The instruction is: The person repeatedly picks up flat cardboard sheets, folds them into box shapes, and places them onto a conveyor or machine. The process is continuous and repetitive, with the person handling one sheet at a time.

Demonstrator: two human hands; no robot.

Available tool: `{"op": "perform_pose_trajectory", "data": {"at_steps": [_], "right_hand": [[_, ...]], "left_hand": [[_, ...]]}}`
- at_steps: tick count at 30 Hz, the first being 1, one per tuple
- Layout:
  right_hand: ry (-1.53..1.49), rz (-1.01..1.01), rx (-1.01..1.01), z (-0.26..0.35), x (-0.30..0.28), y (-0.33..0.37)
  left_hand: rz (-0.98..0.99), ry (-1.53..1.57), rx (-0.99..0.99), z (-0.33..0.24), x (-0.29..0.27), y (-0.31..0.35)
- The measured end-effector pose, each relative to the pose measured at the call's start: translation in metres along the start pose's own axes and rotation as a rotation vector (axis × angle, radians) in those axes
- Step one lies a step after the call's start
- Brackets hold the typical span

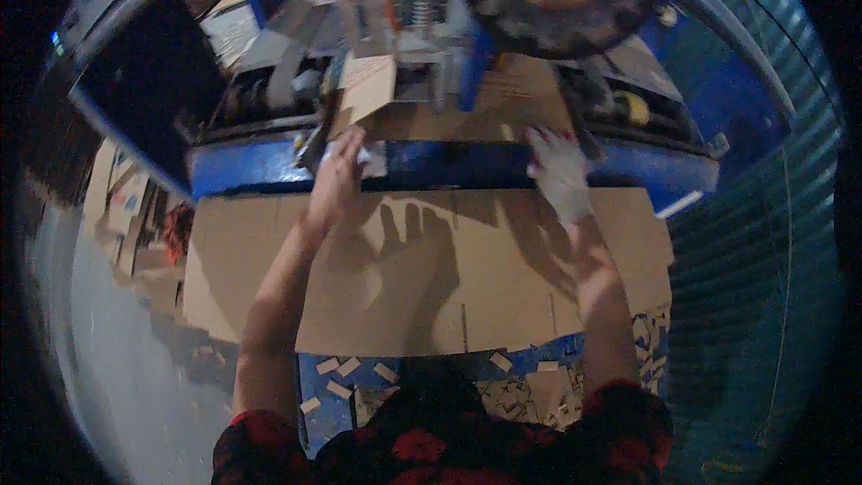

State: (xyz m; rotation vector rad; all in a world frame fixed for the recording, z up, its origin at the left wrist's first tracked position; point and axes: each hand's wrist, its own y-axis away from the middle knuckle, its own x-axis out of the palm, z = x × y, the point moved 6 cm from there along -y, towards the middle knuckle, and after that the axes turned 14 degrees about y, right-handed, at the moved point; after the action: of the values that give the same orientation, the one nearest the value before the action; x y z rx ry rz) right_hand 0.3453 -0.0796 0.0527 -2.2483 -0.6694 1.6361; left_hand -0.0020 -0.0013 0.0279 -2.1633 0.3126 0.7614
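Note:
A brown cardboard sheet (449, 128) lies in a blue machine, its near edge at the machine's front. My left hand (339, 175) rests at the sheet's left front corner, fingers stretched forward, next to a small whitish patch I cannot make out. At the right front corner my right hand (558, 171), in a pale glove with reddish fingertips, reaches forward with its fingers spread. Beneath my forearms lies a larger flat cardboard sheet (404, 278) with short dark slots, and shadows of my hands fall on it.
The machine's blue front bar (260, 164) spans the width ahead. A big dark wheel (558, 0) with a yellowish hub hangs above right. Small cardboard offcuts (339, 389) litter the blue surface near me. Cardboard pieces (126, 207) stand left; a corrugated wall (745, 287) runs right.

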Motion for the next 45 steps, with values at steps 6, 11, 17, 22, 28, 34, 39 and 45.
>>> {"op": "perform_pose_trajectory", "data": {"at_steps": [6, 11, 17, 22, 28, 34, 39, 45], "right_hand": [[0.093, 0.170, 0.022, 0.011, 0.019, 0.019], [0.169, 0.358, 0.275, -0.012, 0.046, -0.020], [0.020, 0.124, 0.366, -0.025, -0.005, 0.090], [0.198, 0.472, 0.453, -0.017, -0.049, 0.238], [0.368, 0.225, 0.864, -0.033, -0.119, 0.350], [-1.197, -0.195, 1.655, -0.061, -0.050, 0.407], [-1.374, -0.332, 1.459, -0.070, -0.005, 0.385], [-1.314, -0.456, 1.457, -0.072, -0.012, 0.393]], "left_hand": [[0.142, 0.016, 0.007, 0.011, 0.017, 0.003], [0.218, -0.124, -0.322, 0.038, 0.044, -0.030], [-0.038, -0.173, -0.571, 0.033, -0.083, 0.103], [-0.117, -0.594, -1.262, 0.041, -0.188, 0.297], [-0.074, -0.548, -1.216, 0.017, -0.218, 0.370], [0.010, -0.700, -1.057, 0.044, -0.231, 0.371], [-0.188, -0.403, -1.282, 0.063, -0.248, 0.386], [-0.909, 0.804, -0.554, 0.005, -0.236, 0.339]]}}
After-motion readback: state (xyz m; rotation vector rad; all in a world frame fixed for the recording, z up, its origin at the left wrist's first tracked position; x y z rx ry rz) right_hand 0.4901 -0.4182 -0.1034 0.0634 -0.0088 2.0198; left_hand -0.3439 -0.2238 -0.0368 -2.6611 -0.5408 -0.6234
